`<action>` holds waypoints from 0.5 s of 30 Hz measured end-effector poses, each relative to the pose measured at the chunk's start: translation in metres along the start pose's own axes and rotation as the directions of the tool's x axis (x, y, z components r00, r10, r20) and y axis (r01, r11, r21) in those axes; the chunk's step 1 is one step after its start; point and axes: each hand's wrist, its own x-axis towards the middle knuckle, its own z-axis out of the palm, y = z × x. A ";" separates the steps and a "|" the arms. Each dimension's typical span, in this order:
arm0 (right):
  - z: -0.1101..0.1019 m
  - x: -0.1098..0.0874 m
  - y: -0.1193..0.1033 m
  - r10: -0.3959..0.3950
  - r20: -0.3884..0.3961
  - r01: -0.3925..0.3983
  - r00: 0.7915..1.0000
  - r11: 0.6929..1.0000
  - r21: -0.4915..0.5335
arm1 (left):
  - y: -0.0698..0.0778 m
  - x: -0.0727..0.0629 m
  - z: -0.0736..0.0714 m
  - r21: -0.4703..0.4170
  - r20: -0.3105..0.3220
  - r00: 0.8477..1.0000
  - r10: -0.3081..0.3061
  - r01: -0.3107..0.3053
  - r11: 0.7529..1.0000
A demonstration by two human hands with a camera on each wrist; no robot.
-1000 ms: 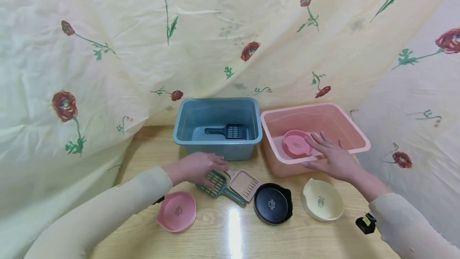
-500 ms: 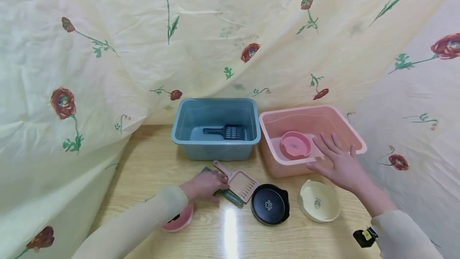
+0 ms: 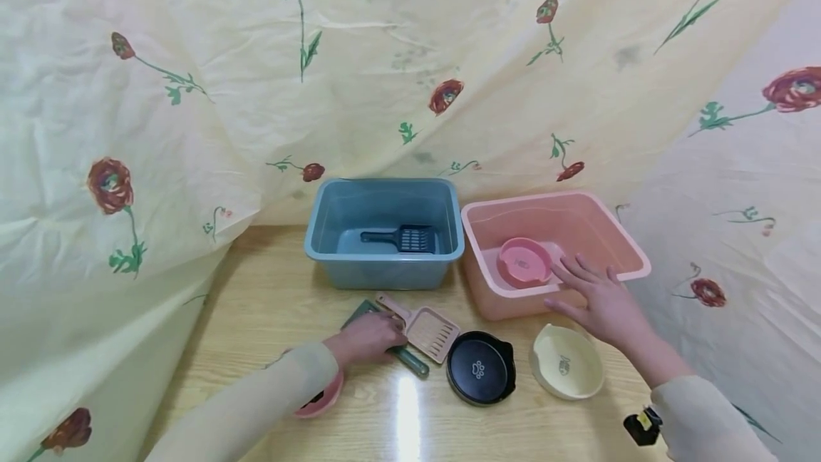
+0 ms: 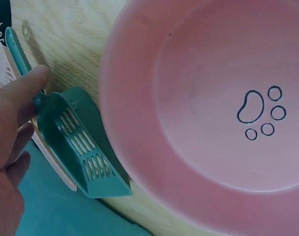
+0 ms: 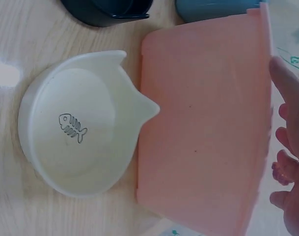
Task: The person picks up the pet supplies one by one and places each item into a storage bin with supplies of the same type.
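Observation:
My left hand [image 3: 372, 337] pinches the neck of a green slotted litter scoop [image 4: 110, 187], thumb on one side and fingers on the other. Beside it lies a pale pink litter scoop [image 3: 432, 334], handle pointing at the blue tub. Below the left wrist is a pink pet bowl [image 4: 203, 98] with a paw print, partly hidden by the sleeve in the head view. With fingers spread, my right hand [image 3: 599, 305] hovers at the near rim of a pink tub [image 3: 509, 207] and holds nothing. Inside that tub sits a pink bowl [image 3: 524, 262].
A blue tub [image 3: 385, 273] holding a dark scoop [image 3: 417, 238] stands at the back, left of the pink tub. In front are a black bowl [image 3: 471, 358] with a paw print and a cream bowl [image 3: 577, 369] with a fishbone print. A flowered cloth [image 3: 359, 55] hangs behind.
My left hand has moved right and down from above the green scoop's slotted head to its neck, and now grips it. The right hand has shifted slightly and stays spread by the pink tub.

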 end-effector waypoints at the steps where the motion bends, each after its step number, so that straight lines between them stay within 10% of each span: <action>1: 0.002 0.000 0.001 -0.009 -0.013 0.009 1.000 1.000 0.000 | 0.000 0.000 0.000 0.009 -0.010 1.000 0.013 -0.013 1.000; 15: 0.018 -0.002 0.010 -0.114 -0.189 0.105 0.975 0.993 -0.060 | -0.005 -0.005 0.007 0.128 -0.100 0.974 0.202 -0.189 0.974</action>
